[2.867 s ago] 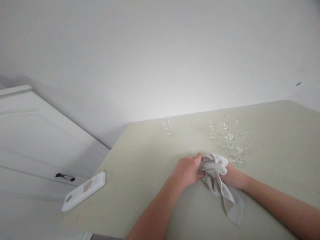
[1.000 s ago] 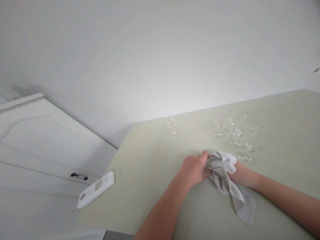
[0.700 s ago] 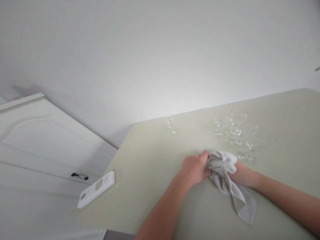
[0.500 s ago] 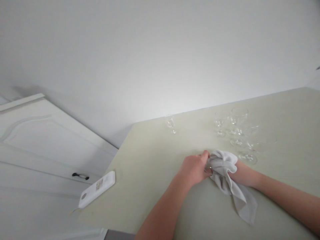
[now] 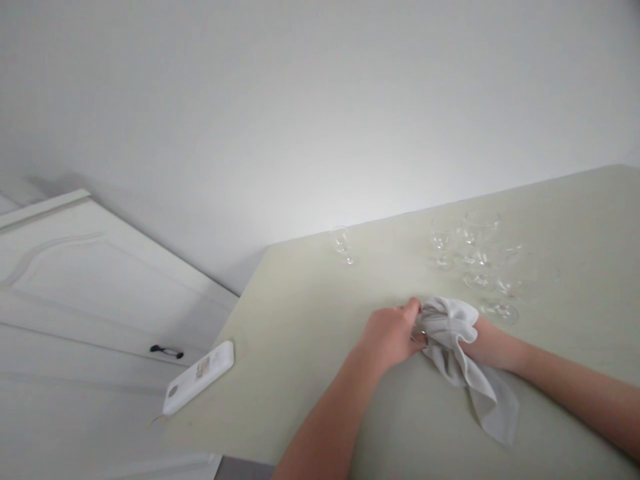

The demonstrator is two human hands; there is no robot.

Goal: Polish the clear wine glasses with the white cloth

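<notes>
View shifted slightly; glass (image 5: 420,331) clamped in left fingers (image 5: 413,306); right hand (image 5: 483,340) covered by pale cloth (image 5: 450,327), its fingers' state undeterminable

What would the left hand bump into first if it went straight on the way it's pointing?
The left hand would probably meet the light cloth first, right by the shiny clear thing it holds. That cloth partly covers the right hand. Depth is unclear.

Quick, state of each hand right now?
Left hand: closed on a glass.
Right hand: partly covered by cloth, fingers hidden; open or closed can't be told.
</notes>
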